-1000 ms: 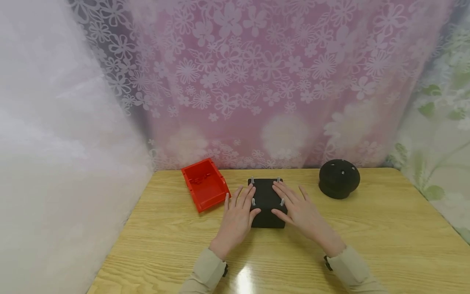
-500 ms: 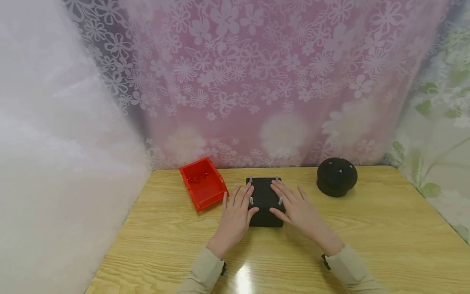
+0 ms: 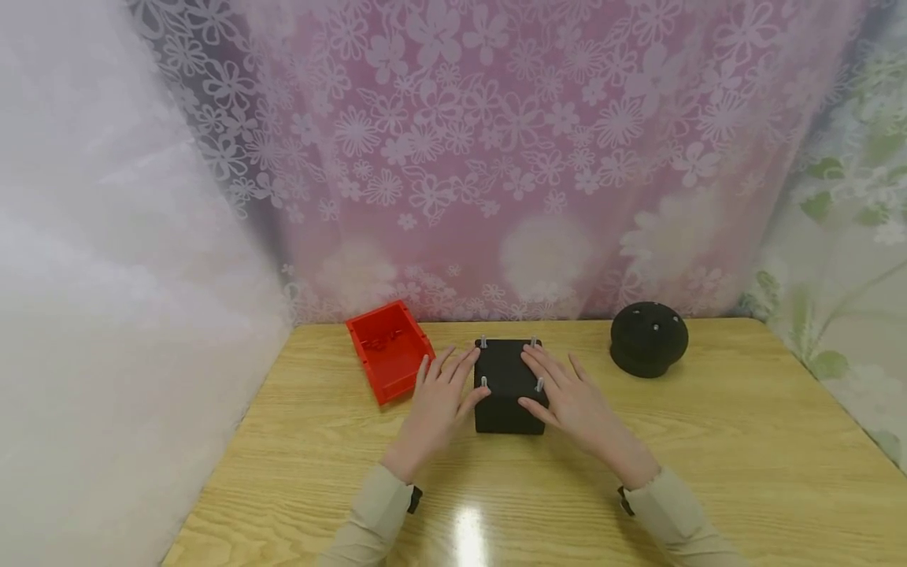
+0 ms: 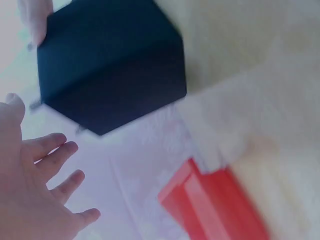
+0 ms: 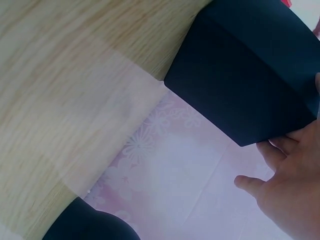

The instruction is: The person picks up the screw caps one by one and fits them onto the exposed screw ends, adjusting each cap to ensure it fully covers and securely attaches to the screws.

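Observation:
A black box-shaped block (image 3: pixel 509 370) sits on the table, with several small metal pins standing up at its top corners. My right hand (image 3: pixel 577 405) lies along its right side, fingers nearly straight and touching the top edge. In the right wrist view those fingertips (image 5: pixel 272 152) reach the block's far edge. To the left is my left hand (image 3: pixel 435 409), fingers extended and spread. The left wrist view shows a gap between the left fingers (image 4: pixel 60 157) and the block (image 4: pixel 110 65). Neither hand grips anything.
Left of the block stands a red bin (image 3: pixel 400 387), tilted in angle, holding small red pieces (image 3: pixel 383 341). A black mushroom-shaped thing with metal pins (image 3: pixel 648 339) stands at the back right. Behind the wooden table (image 3: pixel 298 472) hangs a pink flowered curtain (image 3: pixel 453 157).
My left hand has drawn off the block's left side, moving left towards the red bin. The right hand has stayed on the block.

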A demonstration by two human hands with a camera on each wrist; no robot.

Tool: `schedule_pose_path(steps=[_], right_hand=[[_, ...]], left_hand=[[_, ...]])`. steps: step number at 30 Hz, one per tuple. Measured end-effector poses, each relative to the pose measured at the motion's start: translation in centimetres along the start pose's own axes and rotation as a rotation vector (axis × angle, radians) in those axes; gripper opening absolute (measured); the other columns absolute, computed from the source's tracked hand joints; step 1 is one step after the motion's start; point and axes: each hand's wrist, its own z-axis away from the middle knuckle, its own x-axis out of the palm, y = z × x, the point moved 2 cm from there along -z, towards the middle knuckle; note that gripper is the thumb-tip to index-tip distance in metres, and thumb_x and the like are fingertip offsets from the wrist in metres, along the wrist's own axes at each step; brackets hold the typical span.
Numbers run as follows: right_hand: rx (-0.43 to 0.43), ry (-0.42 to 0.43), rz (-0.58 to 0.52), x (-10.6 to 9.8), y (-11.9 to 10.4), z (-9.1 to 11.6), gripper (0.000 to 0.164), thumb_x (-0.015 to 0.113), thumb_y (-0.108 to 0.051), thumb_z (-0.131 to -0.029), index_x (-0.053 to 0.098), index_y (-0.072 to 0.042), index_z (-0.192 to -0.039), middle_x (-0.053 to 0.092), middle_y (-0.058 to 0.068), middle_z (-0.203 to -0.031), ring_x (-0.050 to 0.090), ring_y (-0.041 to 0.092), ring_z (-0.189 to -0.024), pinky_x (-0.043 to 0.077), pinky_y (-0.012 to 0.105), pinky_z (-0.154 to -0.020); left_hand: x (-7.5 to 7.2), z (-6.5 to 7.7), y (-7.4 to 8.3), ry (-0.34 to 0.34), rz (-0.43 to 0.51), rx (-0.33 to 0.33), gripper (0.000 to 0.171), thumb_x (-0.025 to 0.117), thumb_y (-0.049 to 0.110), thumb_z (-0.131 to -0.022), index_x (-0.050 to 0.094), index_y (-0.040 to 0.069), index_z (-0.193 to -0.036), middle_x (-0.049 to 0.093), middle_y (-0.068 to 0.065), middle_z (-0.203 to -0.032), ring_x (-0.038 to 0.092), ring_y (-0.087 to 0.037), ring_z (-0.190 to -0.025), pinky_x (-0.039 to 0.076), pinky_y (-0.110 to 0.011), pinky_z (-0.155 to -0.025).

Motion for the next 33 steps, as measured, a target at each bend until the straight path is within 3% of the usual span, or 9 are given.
schedule_pose_path(steps=[7, 12, 17, 21, 25, 29, 31, 33], right_hand=[[0.045, -0.062, -0.033, -0.2, 0.1, 0.2, 0.077, 0.061, -0.048, -0.098, 0.036, -0.005, -0.157, 0.034, 0.015, -0.162, 0.034, 0.028, -0.149, 0.022, 0.062, -0.119], [0.045, -0.066, -0.034, -0.4, 0.2, 0.2, 0.077, 0.061, -0.048, -0.098, 0.035, -0.005, -0.157, 0.033, 0.014, -0.163, 0.034, 0.028, -0.149, 0.022, 0.061, -0.12], [0.049, -0.08, -0.016, -0.4, 0.1, 0.2, 0.078, 0.06, -0.05, -0.098, 0.035, -0.006, -0.157, 0.033, 0.013, -0.163, 0.033, 0.027, -0.15, 0.022, 0.061, -0.12], [0.051, -0.094, -0.026, -0.4, -0.1, 0.1, 0.078, 0.059, -0.05, -0.099, 0.035, -0.005, -0.157, 0.031, 0.013, -0.164, 0.032, 0.027, -0.15, 0.021, 0.061, -0.12], [0.045, -0.091, -0.031, -0.5, -0.1, 0.1, 0.077, 0.059, -0.049, -0.099, 0.035, -0.004, -0.157, 0.031, 0.014, -0.164, 0.032, 0.028, -0.15, 0.022, 0.061, -0.12], [0.045, -0.086, -0.034, -0.4, -0.1, 0.0, 0.077, 0.06, -0.049, -0.099, 0.035, -0.004, -0.157, 0.032, 0.014, -0.163, 0.032, 0.028, -0.15, 0.021, 0.061, -0.12], [0.041, -0.078, -0.032, -0.4, -0.1, 0.0, 0.077, 0.061, -0.049, -0.099, 0.036, -0.003, -0.156, 0.033, 0.014, -0.163, 0.033, 0.028, -0.15, 0.024, 0.061, -0.119], [0.033, -0.065, -0.024, -0.3, -0.2, 0.0, 0.077, 0.062, -0.049, -0.098, 0.038, -0.003, -0.155, 0.035, 0.015, -0.161, 0.035, 0.029, -0.149, 0.026, 0.062, -0.118]], left_hand=[[-3.6, -1.6, -2.5, 0.152, -0.048, 0.016, 0.043, 0.059, 0.027, -0.103, 0.058, 0.009, -0.142, 0.059, -0.01, -0.143, 0.047, -0.034, -0.138, 0.031, -0.059, -0.116], [-5.9, -3.4, -4.9, 0.162, -0.109, -0.019, 0.031, 0.061, 0.021, -0.103, 0.066, 0.007, -0.13, 0.068, -0.011, -0.128, 0.061, -0.033, -0.119, 0.049, -0.051, -0.103], [-7.3, -5.3, -7.7, 0.101, -0.139, -0.09, 0.025, 0.062, 0.021, -0.103, 0.07, 0.004, -0.119, 0.071, -0.013, -0.11, 0.069, -0.03, -0.092, 0.059, -0.043, -0.081], [-7.4, -6.5, -10.1, 0.023, -0.112, -0.151, 0.021, 0.062, 0.016, -0.102, 0.072, 0.003, -0.115, 0.072, -0.013, -0.103, 0.068, -0.025, -0.079, 0.059, -0.039, -0.071], [-6.7, -7.5, -12.1, -0.07, -0.096, -0.19, 0.017, 0.063, 0.011, -0.101, 0.073, 0.0, -0.111, 0.072, -0.015, -0.1, 0.068, -0.025, -0.078, 0.059, -0.04, -0.073], [-5.8, -8.2, -13.5, -0.151, -0.143, -0.19, 0.015, 0.064, 0.007, -0.1, 0.075, -0.001, -0.103, 0.074, -0.015, -0.097, 0.07, -0.027, -0.083, 0.059, -0.041, -0.078], [-5.3, -8.4, -14.1, -0.194, -0.172, -0.189, 0.018, 0.062, 0.004, -0.099, 0.072, -0.001, -0.085, 0.067, -0.011, -0.078, 0.063, -0.022, -0.071, 0.057, -0.034, -0.07], [-4.9, -8.5, -14.5, -0.226, -0.199, -0.178, 0.032, 0.06, -0.001, -0.097, 0.06, 0.004, -0.065, 0.05, -0.003, -0.062, 0.048, -0.016, -0.06, 0.046, -0.027, -0.059]])
